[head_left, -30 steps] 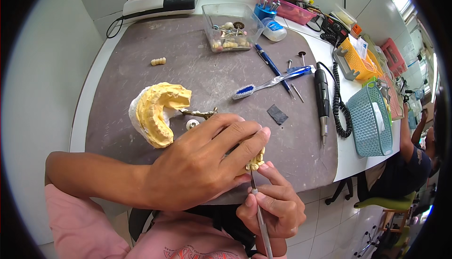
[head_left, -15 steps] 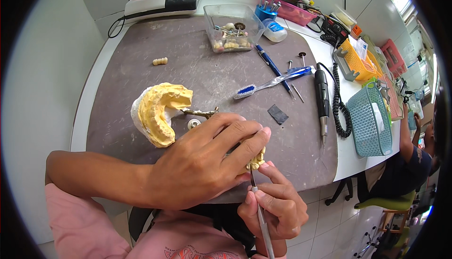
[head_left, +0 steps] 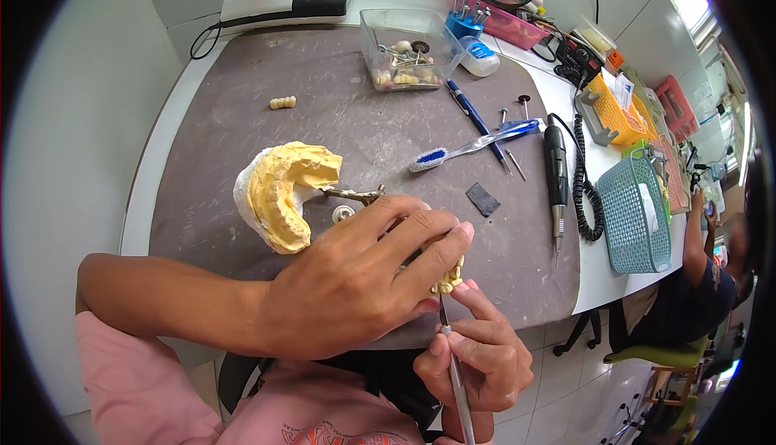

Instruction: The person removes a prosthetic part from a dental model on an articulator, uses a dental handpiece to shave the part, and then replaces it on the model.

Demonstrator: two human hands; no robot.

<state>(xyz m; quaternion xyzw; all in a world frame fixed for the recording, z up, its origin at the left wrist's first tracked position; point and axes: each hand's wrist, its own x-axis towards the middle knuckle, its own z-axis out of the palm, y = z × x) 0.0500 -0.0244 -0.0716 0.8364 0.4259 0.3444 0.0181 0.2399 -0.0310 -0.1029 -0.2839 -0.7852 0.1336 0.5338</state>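
My left hand is closed over a small yellow dental cast, most of which is hidden under the palm and fingers. My right hand grips a slim metal carving knife like a pen. The dark blade tip meets the teeth of the cast from below, and a right fingertip rests against its edge. Left of the hands lies a yellow, horseshoe-shaped plaster jaw model on a white base. A metal articulator arm reaches from it toward my left hand, with a round metal knob beside it.
A tooth bridge lies farther back, near a clear box of teeth and burs. Rightward are a toothbrush, blue pen, dark square, handpiece and blue basket. Another person sits at far right.
The whole view has shifted slightly, so the bench things appear a little farther right. Both hands keep their holds, with the knife blade still at the cast's teeth.
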